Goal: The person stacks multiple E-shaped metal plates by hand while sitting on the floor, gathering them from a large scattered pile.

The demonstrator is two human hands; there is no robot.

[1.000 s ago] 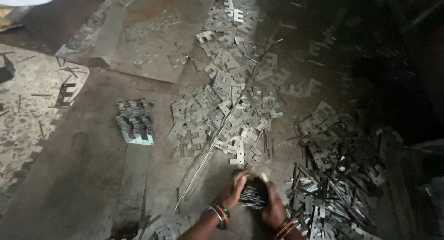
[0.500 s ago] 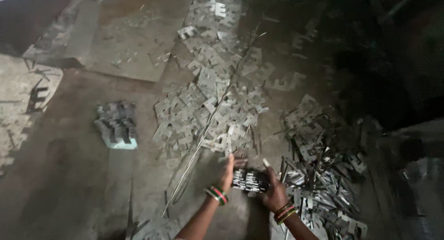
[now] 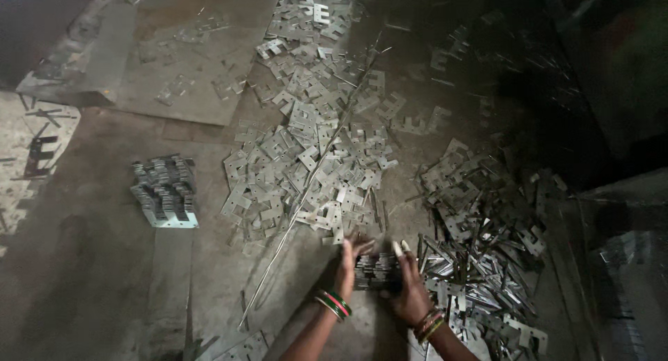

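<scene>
My left hand (image 3: 347, 266) and my right hand (image 3: 409, 291) press from both sides on a small stack of flat metal plates (image 3: 376, 272), held edge-up just above the floor. Both wrists wear coloured bangles. Directly beyond the hands lies a wide scatter of loose notched metal plates (image 3: 313, 159). A long thin metal rod (image 3: 306, 187) runs diagonally through that scatter, ending left of my left arm.
A neat stacked block of plates (image 3: 165, 191) sits on the floor to the left. A tangled heap of plates and strips (image 3: 480, 236) lies right of my hands. A large flat metal sheet (image 3: 181, 48) lies at the far left. The right side is dark.
The view has shifted, so the floor items sit lower in frame. My hands have closed in on the plate stack, squaring it between the palms.
</scene>
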